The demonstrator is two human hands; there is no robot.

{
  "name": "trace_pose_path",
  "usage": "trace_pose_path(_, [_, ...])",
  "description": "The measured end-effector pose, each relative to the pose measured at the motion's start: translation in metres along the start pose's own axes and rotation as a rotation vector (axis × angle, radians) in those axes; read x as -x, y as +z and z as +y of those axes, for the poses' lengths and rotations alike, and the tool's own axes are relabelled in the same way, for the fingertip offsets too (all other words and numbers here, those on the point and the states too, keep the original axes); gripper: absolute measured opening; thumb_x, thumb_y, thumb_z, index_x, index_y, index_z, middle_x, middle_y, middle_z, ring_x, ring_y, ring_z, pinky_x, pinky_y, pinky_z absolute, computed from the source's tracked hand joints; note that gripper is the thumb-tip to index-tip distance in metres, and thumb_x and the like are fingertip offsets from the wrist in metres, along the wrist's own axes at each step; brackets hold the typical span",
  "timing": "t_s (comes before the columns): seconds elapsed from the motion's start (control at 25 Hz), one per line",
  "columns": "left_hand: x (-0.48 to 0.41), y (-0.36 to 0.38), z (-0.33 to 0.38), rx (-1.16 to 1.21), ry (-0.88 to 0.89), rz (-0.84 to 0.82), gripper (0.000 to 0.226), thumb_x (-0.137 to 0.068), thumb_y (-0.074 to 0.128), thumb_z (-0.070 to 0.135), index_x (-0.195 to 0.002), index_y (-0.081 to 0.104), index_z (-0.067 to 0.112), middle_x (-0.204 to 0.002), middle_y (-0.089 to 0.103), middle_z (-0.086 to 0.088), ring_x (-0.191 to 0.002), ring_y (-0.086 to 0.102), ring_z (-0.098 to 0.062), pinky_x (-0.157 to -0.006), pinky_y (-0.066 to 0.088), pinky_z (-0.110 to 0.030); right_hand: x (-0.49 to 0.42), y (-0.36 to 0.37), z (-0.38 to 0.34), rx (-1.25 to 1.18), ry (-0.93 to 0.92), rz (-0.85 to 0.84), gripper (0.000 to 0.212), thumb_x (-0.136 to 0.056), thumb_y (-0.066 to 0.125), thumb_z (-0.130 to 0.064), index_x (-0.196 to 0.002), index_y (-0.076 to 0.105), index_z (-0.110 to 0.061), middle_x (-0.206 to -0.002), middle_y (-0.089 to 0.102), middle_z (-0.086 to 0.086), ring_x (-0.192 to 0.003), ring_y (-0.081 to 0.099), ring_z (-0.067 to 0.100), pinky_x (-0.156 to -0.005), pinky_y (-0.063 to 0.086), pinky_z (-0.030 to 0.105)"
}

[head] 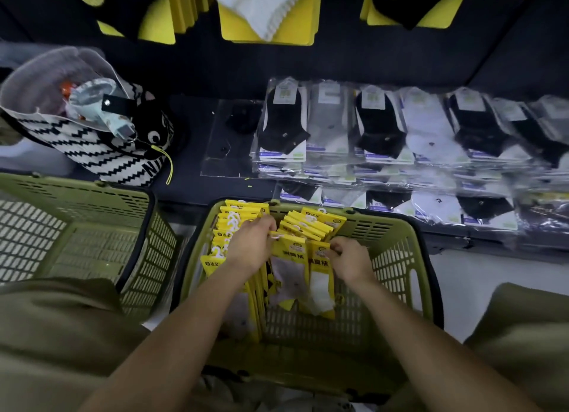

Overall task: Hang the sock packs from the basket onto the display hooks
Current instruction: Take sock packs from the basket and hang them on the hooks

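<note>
Inside green basket (397, 257) | left hand (251, 245) pinching hanger tab of yellow sock packs (291, 251) | right hand (349, 259) gripping neighbouring pack's card top | packs upright, long axis vertical, between both hands | display packs (268, 8) above, well apart

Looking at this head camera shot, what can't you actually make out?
- Display hooks: cut off by the top edge; only the hanging packs' lower parts show.
- Left hand grip: fingers buried among the yellow sock packs.
- Print on the bagged socks: too small, with glare.
- Tote bag contents: blurred.
</note>
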State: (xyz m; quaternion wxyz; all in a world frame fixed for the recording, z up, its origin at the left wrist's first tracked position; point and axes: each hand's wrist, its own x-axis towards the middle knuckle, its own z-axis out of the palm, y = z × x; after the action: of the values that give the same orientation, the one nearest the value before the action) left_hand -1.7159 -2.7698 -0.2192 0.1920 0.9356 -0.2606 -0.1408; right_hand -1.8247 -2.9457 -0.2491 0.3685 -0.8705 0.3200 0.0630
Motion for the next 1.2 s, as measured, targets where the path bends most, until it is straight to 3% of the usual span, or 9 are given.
trace_pose_path(0.08, [0.000,-0.009,0.001,0.214,-0.042,0.009,0.010,-0.089,0.056,0.011,-0.098,0.056,0.016,-0.095,0.064,-0.006,-0.091,0.058,-0.028,-0.068,0.040,-0.030,-0.001,-0.009,-0.005,-0.056,-0.027,0.075,0.017,-0.086,0.065,-0.021,-0.099,0.068,-0.009,-0.100,0.070,0.008,-0.095,0.064,0.025,-0.073,0.043,0.026])
trace_pose_path(0.28, [0.005,-0.025,0.012,0.559,-0.131,-0.024,0.019,-0.088,0.061,0.009,-0.106,0.062,0.004,-0.115,0.062,-0.012,-0.096,0.054,-0.020,-0.077,0.039,-0.021,-0.001,-0.033,-0.015,-0.118,-0.154,0.104,0.020,-0.089,0.061,-0.018,-0.103,0.066,-0.005,-0.102,0.070,0.012,-0.097,0.063,0.026,-0.076,0.041,0.027])
trace_pose_path(0.52, [0.035,-0.011,0.025,0.578,-0.101,0.008,0.018,-0.088,0.061,0.009,-0.106,0.063,0.006,-0.111,0.061,-0.014,-0.101,0.055,-0.036,-0.076,0.038,-0.025,0.027,-0.042,-0.017,-0.320,-0.227,0.011,0.021,-0.089,0.061,-0.014,-0.107,0.066,-0.004,-0.102,0.070,0.008,-0.091,0.063,0.017,-0.087,0.048,0.031])
trace_pose_path(0.64, [0.043,-0.003,0.025,0.562,-0.122,0.064,0.017,-0.090,0.059,0.014,-0.106,0.061,0.009,-0.099,0.063,-0.010,-0.086,0.056,-0.027,-0.070,0.039,-0.025,0.036,-0.038,-0.012,-0.363,-0.247,-0.073,0.012,-0.092,0.055,-0.013,-0.098,0.064,-0.009,-0.087,0.068,0.000,-0.081,0.061,0.013,-0.084,0.048,0.034])
trace_pose_path(0.72, [0.047,0.003,0.022,0.555,-0.124,0.095,0.015,-0.090,0.058,0.015,-0.105,0.061,0.010,-0.088,0.060,-0.002,-0.074,0.051,-0.016,-0.066,0.039,-0.026,0.041,-0.033,-0.008,-0.367,-0.233,-0.145,0.017,-0.095,0.051,-0.021,-0.105,0.061,-0.014,-0.088,0.063,-0.003,-0.088,0.059,0.018,-0.078,0.046,0.033])
trace_pose_path(0.84, [0.055,0.018,0.021,0.517,-0.124,0.065,0.012,-0.090,0.059,0.014,-0.102,0.057,0.015,-0.080,0.056,0.006,-0.066,0.050,-0.006,-0.060,0.041,-0.023,0.048,-0.017,0.003,-0.045,-0.225,-0.195,0.039,-0.086,0.061,-0.037,-0.122,0.053,-0.024,-0.099,0.059,-0.008,-0.093,0.058,0.017,-0.073,0.045,0.029])
trace_pose_path(0.92, [0.063,0.029,0.020,0.578,-0.170,0.034,0.022,-0.088,0.061,0.011,-0.106,0.048,0.017,-0.090,0.060,0.004,-0.077,0.056,-0.008,-0.070,0.048,-0.023,0.050,-0.006,0.011,0.105,-0.215,-0.126,0.033,-0.087,0.061,-0.035,-0.117,0.055,-0.024,-0.101,0.063,-0.005,-0.090,0.061,0.018,-0.072,0.046,0.029])
trace_pose_path(1.08, [0.067,0.041,0.010,0.658,-0.247,-0.112,0.044,-0.089,0.058,0.004,-0.129,0.042,0.012,-0.120,0.058,-0.009,-0.113,0.055,-0.024,-0.099,0.046,-0.037,0.047,0.002,0.010,0.050,-0.174,-0.143,0.033,-0.091,0.057,-0.028,-0.123,0.053,-0.021,-0.113,0.063,0.000,-0.101,0.060,0.020,-0.082,0.048,0.032])
trace_pose_path(1.2, [0.050,0.042,0.006,0.528,-0.226,-0.067,0.033,-0.093,0.053,0.008,-0.126,0.050,0.010,-0.124,0.052,-0.014,-0.113,0.052,-0.028,-0.094,0.042,-0.030,0.038,0.005,-0.004,-0.034,-0.184,-0.110,0.038,-0.089,0.061,-0.027,-0.125,0.052,-0.019,-0.112,0.062,0.000,-0.101,0.059,0.019,-0.087,0.049,0.034])
